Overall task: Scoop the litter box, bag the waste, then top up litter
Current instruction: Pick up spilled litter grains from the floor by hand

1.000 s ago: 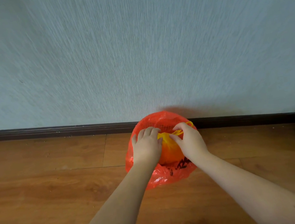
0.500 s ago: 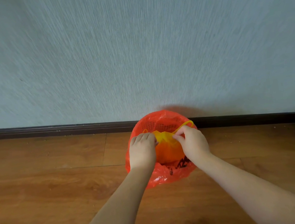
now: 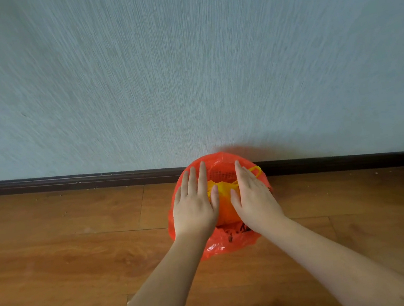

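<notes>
Nearest, two bare forearms are stretched over the wooden floor (image 3: 70, 270). The left hand (image 3: 193, 204) and right hand (image 3: 253, 197) are now spread flat, fingers straight, nothing pinched; half a second ago the yellow bag (image 3: 222, 196) was gripped between them. It lies released inside the red-lined bin (image 3: 222, 245), against the wall (image 3: 185, 66). Bagging is judged finished; topping up litter remains.

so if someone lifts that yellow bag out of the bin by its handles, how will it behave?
Likely floppy: the yellow bag is thin, crumpled film. It bulges between both flat hands, left hand and right hand, so it probably sags under its load. The loop lying loose on the orange liner suggests slick, stretchy handles.
</notes>
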`<move>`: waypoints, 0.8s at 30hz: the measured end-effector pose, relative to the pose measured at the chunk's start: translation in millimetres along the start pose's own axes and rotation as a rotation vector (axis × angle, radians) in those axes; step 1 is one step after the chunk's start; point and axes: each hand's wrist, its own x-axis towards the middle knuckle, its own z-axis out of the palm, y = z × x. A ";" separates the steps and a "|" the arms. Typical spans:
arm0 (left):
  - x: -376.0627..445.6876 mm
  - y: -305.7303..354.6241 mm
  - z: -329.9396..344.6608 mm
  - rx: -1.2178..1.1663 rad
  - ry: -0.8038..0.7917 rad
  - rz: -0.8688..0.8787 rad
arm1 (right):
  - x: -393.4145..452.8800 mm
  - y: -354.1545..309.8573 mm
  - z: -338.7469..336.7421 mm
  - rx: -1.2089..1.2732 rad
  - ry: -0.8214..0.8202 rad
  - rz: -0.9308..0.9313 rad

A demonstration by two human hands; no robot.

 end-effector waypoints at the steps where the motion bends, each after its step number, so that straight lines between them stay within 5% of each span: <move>1: 0.3 1.1 -0.5 -0.003 0.004 0.005 | 0.5 0.4 1.1 0.002 -0.025 0.001; 9: 2.3 -3.9 -1.9 0.272 -0.015 0.024 | 6.1 1.1 16.2 -0.278 -0.017 0.028; 24: 7.8 -11.6 -14.5 0.330 -0.225 0.031 | 18.2 -1.4 7.2 -0.287 -0.140 0.113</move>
